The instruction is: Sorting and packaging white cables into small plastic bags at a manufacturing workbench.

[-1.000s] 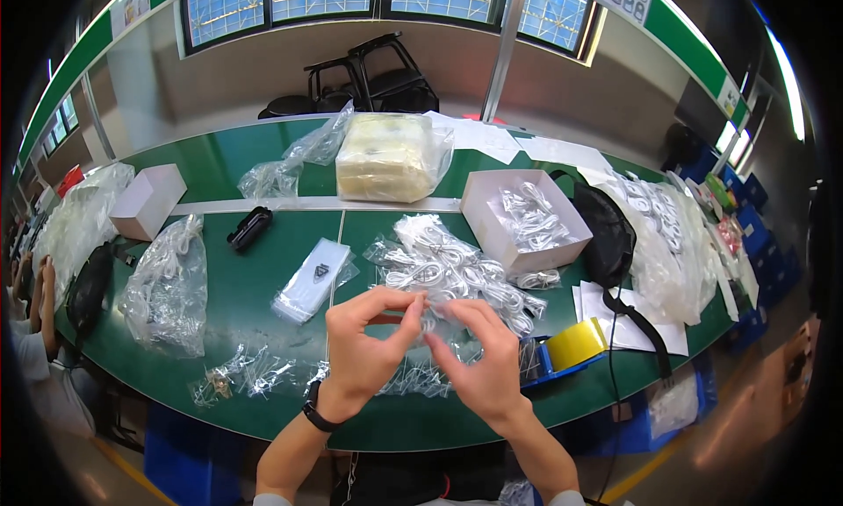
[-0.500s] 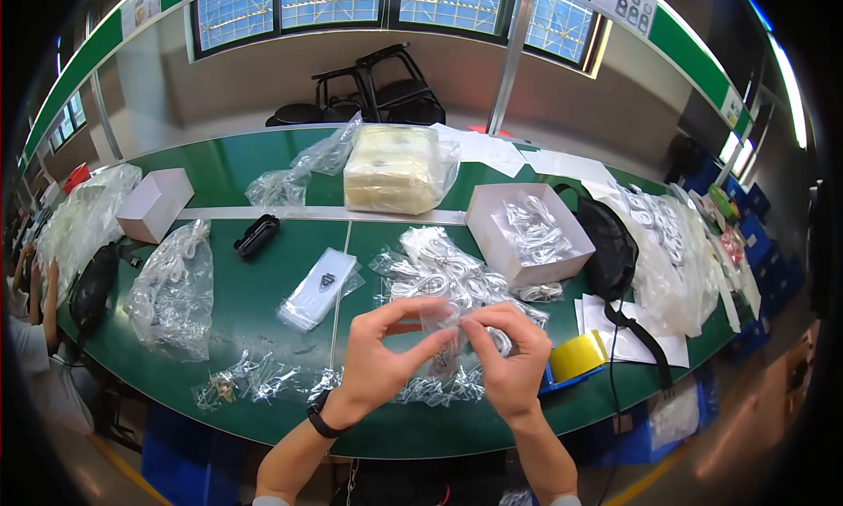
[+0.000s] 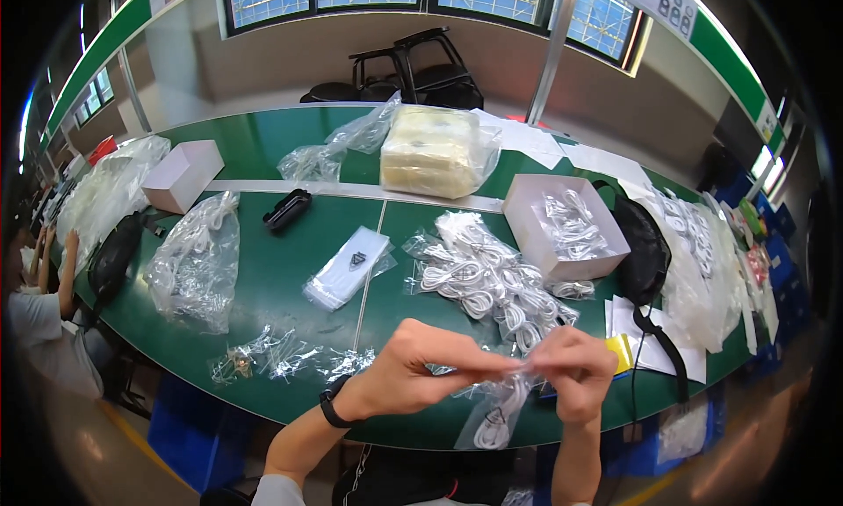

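Observation:
A small clear plastic bag (image 3: pixel 495 421) with a coiled white cable inside hangs below my hands, over the table's near edge. At its upper edge, my left hand (image 3: pixel 430 366) pinches the plastic between thumb and fingers. My right hand (image 3: pixel 575 370) is closed on the same upper edge, its fingers slightly blurred. Just beyond my hands lies a pile of bagged white cables (image 3: pixel 479 278). Left of that pile is a stack of flat clear bags (image 3: pixel 345 271) with a dark printed mark. Short twist ties (image 3: pixel 290 355) lie scattered near my left wrist.
An open white box (image 3: pixel 562 266) of bagged cables stands right of the pile, beside a black pouch (image 3: pixel 639 251). Yellow tape (image 3: pixel 622 354) sits behind my right hand. Farther back rest a plastic-wrapped block (image 3: pixel 430 159) and a black case (image 3: pixel 287 211). Another person's arm (image 3: pixel 66 273) is at far left.
My hands have moved right and closed along the bag's upper edge. The bag with the cable now hangs in plain sight below them. The whole view has shifted slightly.

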Demonstrator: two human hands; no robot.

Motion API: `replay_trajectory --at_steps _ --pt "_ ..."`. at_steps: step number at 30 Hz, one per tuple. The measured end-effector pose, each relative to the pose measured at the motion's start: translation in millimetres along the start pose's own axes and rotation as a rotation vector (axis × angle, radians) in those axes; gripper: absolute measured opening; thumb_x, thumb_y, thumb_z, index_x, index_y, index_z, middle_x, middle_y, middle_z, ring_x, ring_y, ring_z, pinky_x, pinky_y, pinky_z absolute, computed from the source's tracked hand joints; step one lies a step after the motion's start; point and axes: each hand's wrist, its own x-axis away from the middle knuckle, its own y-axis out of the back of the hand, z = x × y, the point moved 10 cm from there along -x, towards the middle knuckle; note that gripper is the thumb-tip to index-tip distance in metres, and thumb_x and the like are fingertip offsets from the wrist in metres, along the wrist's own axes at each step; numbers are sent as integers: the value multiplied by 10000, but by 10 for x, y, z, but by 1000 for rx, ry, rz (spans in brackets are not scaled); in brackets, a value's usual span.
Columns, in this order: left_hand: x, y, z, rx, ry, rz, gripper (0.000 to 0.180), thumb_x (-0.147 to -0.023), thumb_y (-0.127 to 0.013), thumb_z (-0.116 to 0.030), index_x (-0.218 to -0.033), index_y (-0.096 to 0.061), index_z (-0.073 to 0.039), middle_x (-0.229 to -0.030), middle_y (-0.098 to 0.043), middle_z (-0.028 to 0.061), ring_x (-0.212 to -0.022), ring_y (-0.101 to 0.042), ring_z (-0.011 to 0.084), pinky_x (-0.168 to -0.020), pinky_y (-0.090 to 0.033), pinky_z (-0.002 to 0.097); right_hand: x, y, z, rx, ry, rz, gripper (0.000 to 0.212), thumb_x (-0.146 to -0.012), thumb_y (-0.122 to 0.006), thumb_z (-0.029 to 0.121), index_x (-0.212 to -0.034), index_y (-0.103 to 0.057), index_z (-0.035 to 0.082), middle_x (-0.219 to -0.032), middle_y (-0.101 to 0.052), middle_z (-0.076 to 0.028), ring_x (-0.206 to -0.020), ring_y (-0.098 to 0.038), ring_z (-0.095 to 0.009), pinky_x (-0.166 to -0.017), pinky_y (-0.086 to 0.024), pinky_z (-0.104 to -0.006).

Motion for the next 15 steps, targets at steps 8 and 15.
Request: replay_trajectory --at_steps 8,15 --pt "21 -45 9 34 -51 54 230 -790 -650 73 -967 -764 -20 -887 -755 97 -778 -734 182 -724 -563 263 41 -8 36 -34 -110 79 327 -636 -521 -194 -846 -726 -49 -838 -689 -156 -760 -660 -237 -679 -508 -296" --pt "21 47 178 -144 62 -43 159 -778 -760 12 -936 -754 -9 -992 -757 129 -888 -745 193 -801 -574 273 3 -95 -72 127 -133 8 186 -759 -705 -105 -937 -698 -54 -880 -660 -131 -848 -640 -188 -760 -500 -279"
